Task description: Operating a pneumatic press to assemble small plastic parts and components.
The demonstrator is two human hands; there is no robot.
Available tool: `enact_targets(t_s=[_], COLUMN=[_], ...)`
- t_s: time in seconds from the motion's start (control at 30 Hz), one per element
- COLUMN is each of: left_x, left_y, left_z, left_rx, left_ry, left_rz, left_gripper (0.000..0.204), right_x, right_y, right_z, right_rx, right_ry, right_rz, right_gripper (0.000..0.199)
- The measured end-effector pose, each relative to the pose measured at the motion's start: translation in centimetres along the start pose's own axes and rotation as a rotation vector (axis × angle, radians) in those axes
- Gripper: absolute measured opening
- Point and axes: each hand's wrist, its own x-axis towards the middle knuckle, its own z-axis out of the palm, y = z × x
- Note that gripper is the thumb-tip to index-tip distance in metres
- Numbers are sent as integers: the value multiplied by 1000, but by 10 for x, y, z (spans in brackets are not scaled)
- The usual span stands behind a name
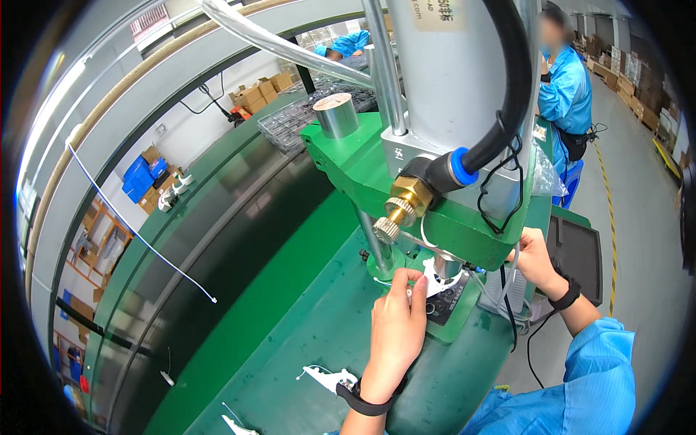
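A green bench press with a grey cylinder stands over the work surface, and its metal ram (447,267) comes down at a white plastic part (439,283) on the base (451,319). My left hand (399,319) is closed, thumb and fingertips pinching the near left side of that white part. My right hand (533,259) is at the right side of the press head (417,188), fingers curled; their tips are partly hidden and I cannot make out what they hold. Another white part (330,377) with a thin wire lies beside my left wrist.
A brass valve (399,210) and black hose (511,80) are on the press. More white parts (235,424) lie on the green belt side. A grey pedal-like box (507,293) and dark tray (576,257) sit at right. A co-worker in blue (569,87) stands beyond.
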Motion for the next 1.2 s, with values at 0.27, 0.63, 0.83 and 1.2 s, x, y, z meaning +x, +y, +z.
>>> enact_targets(t_s=[0.27, 0.63, 0.83, 1.2], left_x=[4, 5, 5, 3], left_y=[-10, -8, -8, -8], left_z=[5, 4, 5, 7], left_rx=[-26, -26, -21, 44], left_ry=[31, 39, 50, 40], left_rz=[62, 60, 70, 62], left_gripper=[18, 18, 18, 13], right_x=[25, 49, 51, -8], right_y=[-22, -16, -17, 46], right_z=[7, 35, 33, 23], right_rx=[-94, -86, -133, -537], right_ry=[-202, -526, -589, 145], right_rz=[-77, -40, -137, -409], right_gripper=[20, 31, 33, 18])
